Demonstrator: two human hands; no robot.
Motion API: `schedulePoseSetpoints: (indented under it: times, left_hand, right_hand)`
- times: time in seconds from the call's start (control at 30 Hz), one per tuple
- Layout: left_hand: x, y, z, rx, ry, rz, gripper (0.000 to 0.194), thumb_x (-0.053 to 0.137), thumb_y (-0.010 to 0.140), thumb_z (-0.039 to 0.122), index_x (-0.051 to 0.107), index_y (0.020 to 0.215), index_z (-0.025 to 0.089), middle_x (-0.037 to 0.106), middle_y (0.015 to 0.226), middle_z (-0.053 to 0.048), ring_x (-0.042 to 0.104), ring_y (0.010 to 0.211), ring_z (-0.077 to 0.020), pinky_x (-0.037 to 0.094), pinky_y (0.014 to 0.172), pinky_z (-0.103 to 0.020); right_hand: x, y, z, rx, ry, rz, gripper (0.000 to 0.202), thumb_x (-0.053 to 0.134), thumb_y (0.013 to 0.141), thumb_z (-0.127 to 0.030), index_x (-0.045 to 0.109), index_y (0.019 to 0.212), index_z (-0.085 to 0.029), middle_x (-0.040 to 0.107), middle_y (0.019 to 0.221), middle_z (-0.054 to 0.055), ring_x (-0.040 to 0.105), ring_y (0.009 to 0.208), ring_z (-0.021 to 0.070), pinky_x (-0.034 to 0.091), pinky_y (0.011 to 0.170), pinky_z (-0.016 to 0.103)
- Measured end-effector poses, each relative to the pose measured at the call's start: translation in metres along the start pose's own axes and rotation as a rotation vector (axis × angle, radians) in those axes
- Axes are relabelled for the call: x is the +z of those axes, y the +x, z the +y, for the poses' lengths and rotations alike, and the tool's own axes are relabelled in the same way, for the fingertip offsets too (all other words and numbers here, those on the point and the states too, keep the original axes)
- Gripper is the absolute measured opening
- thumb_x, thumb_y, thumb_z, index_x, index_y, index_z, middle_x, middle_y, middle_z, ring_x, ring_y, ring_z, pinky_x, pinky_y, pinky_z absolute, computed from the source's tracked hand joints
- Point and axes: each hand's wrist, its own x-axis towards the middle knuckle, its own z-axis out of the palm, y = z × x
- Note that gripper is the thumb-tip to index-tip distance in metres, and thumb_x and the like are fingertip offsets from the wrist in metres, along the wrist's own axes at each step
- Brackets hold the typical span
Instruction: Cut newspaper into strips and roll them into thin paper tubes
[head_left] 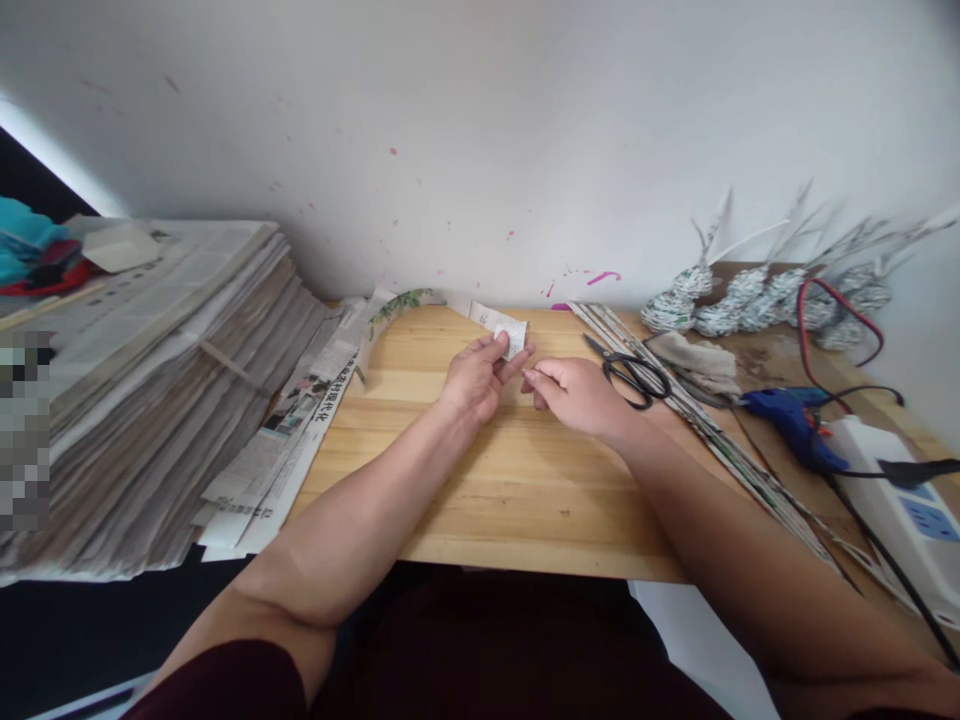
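My left hand (478,378) holds a newspaper strip (512,338) between thumb and fingers, above the middle of the wooden table (480,500). The strip bends over the fingers, and a long printed piece with green leaves (405,303) trails off to the left behind the hand. Just right of it, my right hand (562,392) is closed in a pinch, its fingertips close to the left fingers; whatever lies between them is too small to make out. Black-handled scissors (637,378) lie right of my right hand, beside thin rolled paper sticks (690,415).
On the left stands a tall newspaper stack (150,400), with loose newspaper strips (300,430) beside it. At the right are woven paper pieces (739,300) against the wall, a cloth (697,365), a blue glue gun (791,420) and a white power strip (892,500) with cables.
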Motion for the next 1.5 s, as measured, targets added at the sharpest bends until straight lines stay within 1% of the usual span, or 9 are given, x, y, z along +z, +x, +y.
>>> schedulePoseSetpoints:
  times: [0.07, 0.23, 0.5, 0.7, 0.87, 1.07, 1.27, 1.43, 1.5]
  left_hand:
    - [0.0001, 0.0001, -0.0005, 0.004, 0.008, 0.001, 0.014, 0.063, 0.089, 0.007, 0.062, 0.075, 0.011, 0.068, 0.076, -0.003, 0.074, 0.078, -0.0132, 0.061, 0.086, -0.026]
    - [0.0007, -0.0006, -0.0014, 0.026, 0.022, -0.008, 0.015, 0.063, 0.089, 0.007, 0.063, 0.074, 0.010, 0.069, 0.078, -0.005, 0.074, 0.089, -0.0155, 0.057, 0.097, -0.031]
    - [-0.0001, -0.0018, -0.0004, 0.017, 0.096, -0.073, 0.006, 0.066, 0.085, 0.005, 0.069, 0.080, 0.007, 0.073, 0.080, -0.007, 0.073, 0.077, -0.0140, 0.058, 0.094, -0.031]
    - [0.0003, -0.0014, -0.0006, 0.010, 0.064, -0.029, 0.012, 0.062, 0.089, 0.005, 0.066, 0.078, 0.009, 0.073, 0.082, -0.008, 0.075, 0.089, -0.0169, 0.056, 0.099, -0.033]
    - [-0.0004, -0.0016, -0.0027, -0.005, 0.093, -0.041, 0.012, 0.061, 0.090, 0.005, 0.066, 0.080, 0.009, 0.074, 0.081, -0.008, 0.075, 0.089, -0.0164, 0.057, 0.096, -0.032]
    - [-0.0011, 0.0010, -0.0003, 0.026, 0.074, -0.035, 0.013, 0.061, 0.090, 0.006, 0.066, 0.080, 0.010, 0.074, 0.081, -0.006, 0.075, 0.085, -0.0136, 0.058, 0.094, -0.027]
    - [-0.0017, 0.0022, 0.0034, 0.013, 0.106, -0.079, 0.012, 0.060, 0.090, 0.007, 0.069, 0.083, 0.008, 0.075, 0.083, -0.008, 0.074, 0.080, -0.0138, 0.058, 0.093, -0.028]
    - [-0.0014, 0.0026, 0.0040, 0.005, 0.070, -0.048, 0.013, 0.060, 0.091, 0.008, 0.066, 0.080, 0.009, 0.074, 0.081, -0.007, 0.075, 0.084, -0.0137, 0.057, 0.096, -0.028]
    - [-0.0017, 0.0029, 0.0036, -0.004, 0.053, -0.052, 0.012, 0.060, 0.091, 0.008, 0.066, 0.080, 0.010, 0.074, 0.082, -0.007, 0.075, 0.089, -0.0152, 0.057, 0.097, -0.029]
  right_hand:
    - [-0.0005, -0.0001, -0.0005, 0.011, 0.015, 0.001, 0.032, 0.049, 0.099, -0.035, 0.072, 0.081, -0.020, 0.072, 0.067, 0.001, 0.064, 0.062, 0.0157, 0.041, 0.064, 0.028]
    - [0.0012, -0.0019, -0.0002, -0.054, -0.059, 0.161, 0.023, 0.059, 0.094, -0.033, 0.068, 0.077, -0.020, 0.072, 0.070, 0.001, 0.061, 0.061, 0.0151, 0.038, 0.061, 0.027]
    - [0.0002, 0.0005, 0.0003, 0.018, 0.063, -0.007, 0.031, 0.045, 0.100, -0.026, 0.068, 0.081, -0.019, 0.071, 0.066, 0.001, 0.064, 0.062, 0.0147, 0.043, 0.065, 0.026]
    - [0.0025, -0.0001, 0.0007, -0.073, -0.053, 0.100, 0.023, 0.058, 0.094, -0.031, 0.064, 0.075, -0.020, 0.071, 0.070, 0.001, 0.062, 0.062, 0.0154, 0.038, 0.062, 0.027]
    - [-0.0012, 0.0008, 0.0025, -0.015, -0.053, -0.046, 0.033, 0.045, 0.100, -0.027, 0.067, 0.077, -0.020, 0.071, 0.066, 0.002, 0.063, 0.062, 0.0153, 0.039, 0.064, 0.027]
    - [0.0007, -0.0005, 0.0026, -0.113, -0.158, 0.146, 0.019, 0.056, 0.096, -0.031, 0.067, 0.085, -0.020, 0.072, 0.075, 0.003, 0.062, 0.066, 0.0168, 0.035, 0.062, 0.028]
    - [-0.0022, -0.0004, 0.0005, -0.013, -0.016, -0.021, 0.031, 0.045, 0.100, -0.028, 0.067, 0.081, -0.019, 0.069, 0.065, 0.001, 0.061, 0.060, 0.0142, 0.039, 0.063, 0.026]
    - [-0.0011, -0.0005, 0.0012, -0.099, -0.139, 0.153, 0.019, 0.058, 0.094, -0.032, 0.066, 0.083, -0.020, 0.069, 0.070, 0.002, 0.058, 0.061, 0.0153, 0.034, 0.059, 0.027]
    - [-0.0009, -0.0003, 0.0014, -0.096, -0.128, 0.129, 0.023, 0.054, 0.096, -0.029, 0.065, 0.078, -0.020, 0.069, 0.068, 0.001, 0.058, 0.060, 0.0148, 0.034, 0.060, 0.027]
